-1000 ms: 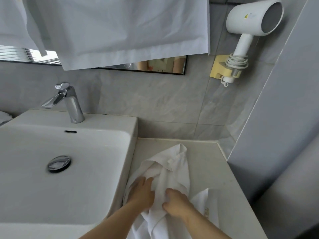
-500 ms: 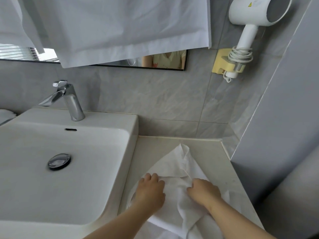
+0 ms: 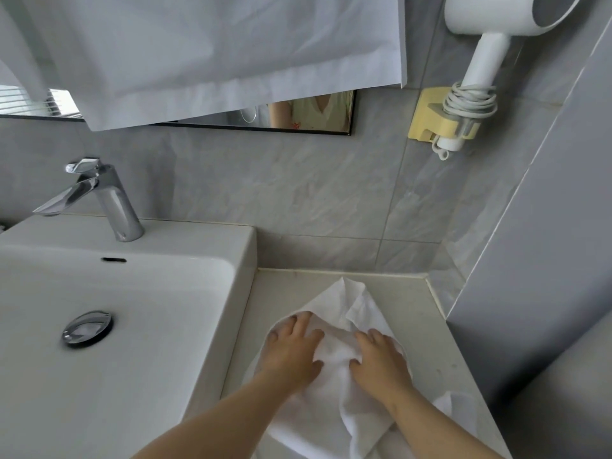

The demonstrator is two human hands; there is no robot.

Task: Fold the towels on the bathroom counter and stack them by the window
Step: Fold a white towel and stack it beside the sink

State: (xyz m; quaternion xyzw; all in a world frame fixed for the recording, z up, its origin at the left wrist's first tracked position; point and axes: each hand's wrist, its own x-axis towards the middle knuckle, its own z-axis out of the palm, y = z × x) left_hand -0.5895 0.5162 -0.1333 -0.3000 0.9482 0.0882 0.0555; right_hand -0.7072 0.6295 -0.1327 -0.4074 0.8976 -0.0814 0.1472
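View: we look down from the head camera at a bathroom corner, with both forearms reaching in from the bottom edge.
Towel: we see a white towel (image 3: 334, 402) lying rumpled on the tabletop (image 3: 414, 309), just right of the sink (image 3: 245, 260); one corner points toward the back wall and the near part runs out of the bottom of the frame.
Left hand: our left hand (image 3: 293, 351) lies palm down on the towel's left side, fingers spread wide and straight, pressing the cloth flat.
Right hand: our right hand (image 3: 381, 359) rests on the towel just beside the left one, its fingers bent over the cloth; we cannot tell whether it pinches a fold or only presses.
Between the hands: the cloth bunches into a small ridge where the two thumbs come near each other.
Lower right: more white fabric (image 3: 457, 412) shows past the right forearm; we cannot tell whether it belongs to the same towel.
Sink side: a chrome faucet (image 3: 109, 200) stands at the back of the white basin and a round metal drain (image 3: 87, 327) sits in its floor.
Wall: a white cloth (image 3: 215, 54) hangs over most of the mirror (image 3: 314, 111); to the right a white hair dryer (image 3: 490, 44) sits in a yellow holder (image 3: 427, 117), its cord coiled round the handle.
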